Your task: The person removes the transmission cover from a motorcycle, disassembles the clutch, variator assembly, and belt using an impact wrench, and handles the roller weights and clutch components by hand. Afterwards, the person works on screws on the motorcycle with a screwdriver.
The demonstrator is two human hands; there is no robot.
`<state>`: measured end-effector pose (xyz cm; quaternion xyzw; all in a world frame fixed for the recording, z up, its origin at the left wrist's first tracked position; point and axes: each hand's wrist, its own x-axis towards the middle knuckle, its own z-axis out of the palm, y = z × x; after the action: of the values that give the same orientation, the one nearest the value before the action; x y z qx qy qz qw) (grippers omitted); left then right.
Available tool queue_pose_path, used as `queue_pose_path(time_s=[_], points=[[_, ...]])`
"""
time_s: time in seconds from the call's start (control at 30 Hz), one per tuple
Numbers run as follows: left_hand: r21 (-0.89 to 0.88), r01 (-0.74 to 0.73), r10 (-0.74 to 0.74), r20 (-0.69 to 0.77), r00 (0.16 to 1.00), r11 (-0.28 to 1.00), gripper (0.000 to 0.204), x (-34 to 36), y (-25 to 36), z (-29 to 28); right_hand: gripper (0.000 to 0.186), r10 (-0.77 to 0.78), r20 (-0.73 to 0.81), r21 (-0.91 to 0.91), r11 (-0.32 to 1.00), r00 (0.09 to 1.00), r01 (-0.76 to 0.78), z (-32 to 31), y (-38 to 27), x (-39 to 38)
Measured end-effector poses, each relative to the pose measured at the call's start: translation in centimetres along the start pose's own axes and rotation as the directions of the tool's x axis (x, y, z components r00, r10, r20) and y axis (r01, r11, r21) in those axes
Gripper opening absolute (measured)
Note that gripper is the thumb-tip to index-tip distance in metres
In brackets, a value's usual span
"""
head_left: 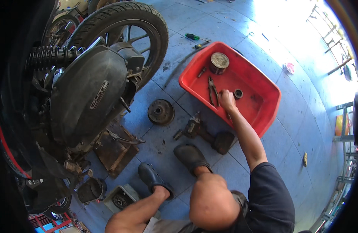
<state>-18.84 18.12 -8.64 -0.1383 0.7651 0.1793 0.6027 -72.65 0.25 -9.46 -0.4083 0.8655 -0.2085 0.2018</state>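
My right hand [227, 100] reaches into a red plastic tub [273, 91], its fingers curled close to the tub floor. Whatever they hold, if anything, is hidden. Just left of the fingers lies a pair of pliers [212, 88]. To their right sits a dark round socket-like metal piece [238, 93]. A round tin [220, 61] stands at the tub's far end, with a small metal cylinder [202, 72] beside it. Below the tub, on the floor, rests a cordless impact wrench [200, 132]. My left hand is out of the picture.
A motorcycle with its rear wheel [160, 39] and dark engine cover [89, 93] fills the left. A brake drum [161, 112] lies on the blue tiles between it and the tub. A green-handled screwdriver [192, 36] is behind the tub; a metal rack [345, 138] stands far right.
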Motion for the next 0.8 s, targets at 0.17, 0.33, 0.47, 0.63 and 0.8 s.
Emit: queue_pose_path(time_s=[0.17, 0.33, 0.47, 0.63, 0.8], points=[[-0.057, 0.061, -0.065, -0.076, 0.995, 0.997, 0.032, 3.9, -0.1, 3.4, 0.019, -0.589, -0.441, -0.123, 0.787, 0.677, 0.605, -1.7, -8.2, 6.4], [-0.316, 0.083, -0.124, -0.110, 0.986, 0.945, 0.041, 7.2, -1.3, 7.2, 0.023, -0.643, -0.278, -0.332, 0.762, 0.714, 0.556, -1.6, -13.7, 15.3], [-0.057, -0.207, 0.214, 0.251, 0.944, 0.977, 0.044, 7.5, -1.7, 8.1, 0.027, -0.319, -0.083, -0.243, 0.925, 0.944, 0.292, -1.3, -15.8, 23.2], [-0.562, -0.200, 0.195, -0.070, 0.978, 0.803, 0.040, 6.9, -1.6, 11.9, 0.032, -0.144, 0.094, -0.313, 0.935, 0.985, 0.166, -0.5, -15.2, 32.9], [-0.669, -0.105, 0.118, -0.027, 0.993, 0.736, 0.040, 7.2, -1.9, 11.0, 0.035, -0.150, 0.171, -0.500, 0.838, 0.974, 0.217, 1.6, -10.9, 40.2]])
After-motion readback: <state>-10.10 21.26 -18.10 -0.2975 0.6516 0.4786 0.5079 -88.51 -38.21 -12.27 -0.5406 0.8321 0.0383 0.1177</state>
